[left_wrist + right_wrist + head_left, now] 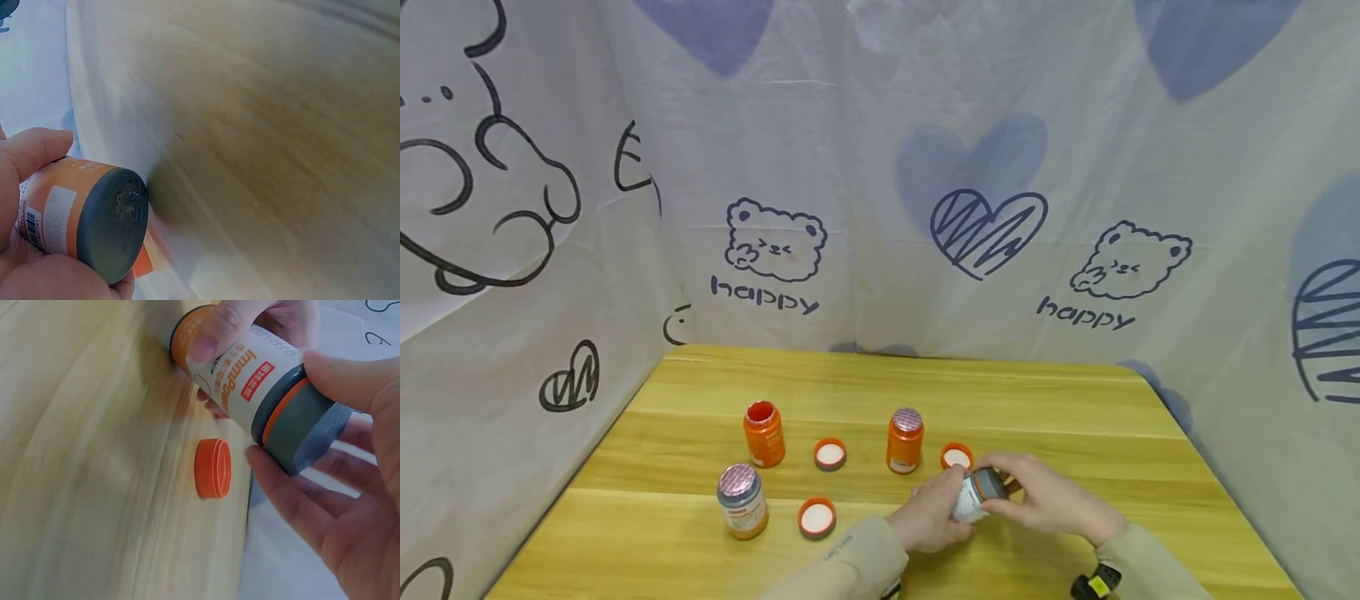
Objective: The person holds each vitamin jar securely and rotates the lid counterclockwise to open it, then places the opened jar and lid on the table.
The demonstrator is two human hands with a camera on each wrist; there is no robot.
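My left hand (931,510) grips the body of a tilted pill bottle (972,498) with a white and orange label, held over the right front of the table. Its dark grey base (115,228) shows in the left wrist view. My right hand (1048,497) has thumb and fingers on opposite sides of the bottle's grey lid (303,428), which has an orange ring at its lower edge. Just behind the bottle lies an orange lid (957,455), white lining up. An orange bottle (904,446) with a foil seal stands to the left of it.
On the wooden table (1075,408), an orange bottle (765,442) stands with its mouth uncovered at the left. In front of it is a foil-sealed jar (743,508). Two upturned lids, one farther back (830,454) and one nearer (816,518), lie between. Printed cloth (865,167) hangs around.
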